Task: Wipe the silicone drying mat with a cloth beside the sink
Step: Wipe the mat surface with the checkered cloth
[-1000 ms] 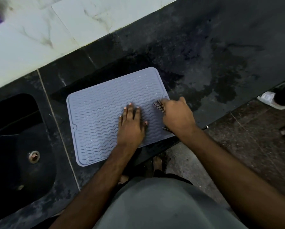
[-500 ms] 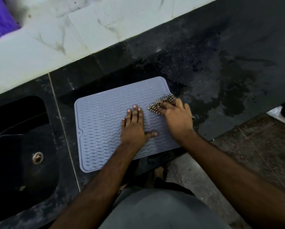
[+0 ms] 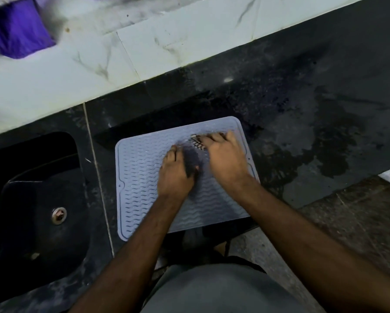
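Observation:
A grey-blue silicone drying mat point(image 3: 142, 177) with a wavy ribbed surface lies flat on the black counter, just right of the sink. My left hand point(image 3: 174, 175) rests flat on the middle of the mat with its fingers straight. My right hand point(image 3: 225, 158) sits on the mat's far right part and grips a small checkered cloth point(image 3: 197, 142); only a bit of the cloth shows past the fingers, pressed to the mat. The right hand is blurred with motion.
A black sink point(image 3: 40, 199) with a metal drain point(image 3: 58, 215) lies left of the mat. The dark counter point(image 3: 302, 132) to the right has wet patches. Pale marbled wall tiles point(image 3: 144, 53) run behind, with a purple object point(image 3: 17, 35) at top left. The counter's front edge crosses under my forearms.
My right hand has slid the cloth away from me and to the left, up toward the mat's far edge. The left hand stays pressed on the mat.

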Available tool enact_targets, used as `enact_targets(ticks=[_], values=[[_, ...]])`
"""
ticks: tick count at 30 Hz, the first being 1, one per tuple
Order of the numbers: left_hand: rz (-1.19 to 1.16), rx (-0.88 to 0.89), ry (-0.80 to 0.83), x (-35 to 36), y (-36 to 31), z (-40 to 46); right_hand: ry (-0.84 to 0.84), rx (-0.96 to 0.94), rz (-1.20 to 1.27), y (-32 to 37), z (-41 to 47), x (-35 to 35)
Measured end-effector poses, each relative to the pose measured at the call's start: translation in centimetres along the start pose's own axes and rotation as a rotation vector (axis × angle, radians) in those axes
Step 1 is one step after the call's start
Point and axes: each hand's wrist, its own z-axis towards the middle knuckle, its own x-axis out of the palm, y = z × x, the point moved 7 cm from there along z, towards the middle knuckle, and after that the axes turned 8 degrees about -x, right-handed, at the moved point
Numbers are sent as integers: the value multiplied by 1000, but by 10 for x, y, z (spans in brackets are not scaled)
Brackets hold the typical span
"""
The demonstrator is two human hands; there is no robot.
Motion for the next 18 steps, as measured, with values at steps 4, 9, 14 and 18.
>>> enact_targets(ticks=[4,9,14,18], values=[[-108,-113,26,-4,30,25,10,-170,103,51,47,21],[-143,-234,138,17,48,34,152,-231,-124,67,60,72],[-92,-321,161,25,48,34,122,-158,-233,33,47,64],[-62,-347,168,29,46,35,117,-12,-314,-19,31,43]])
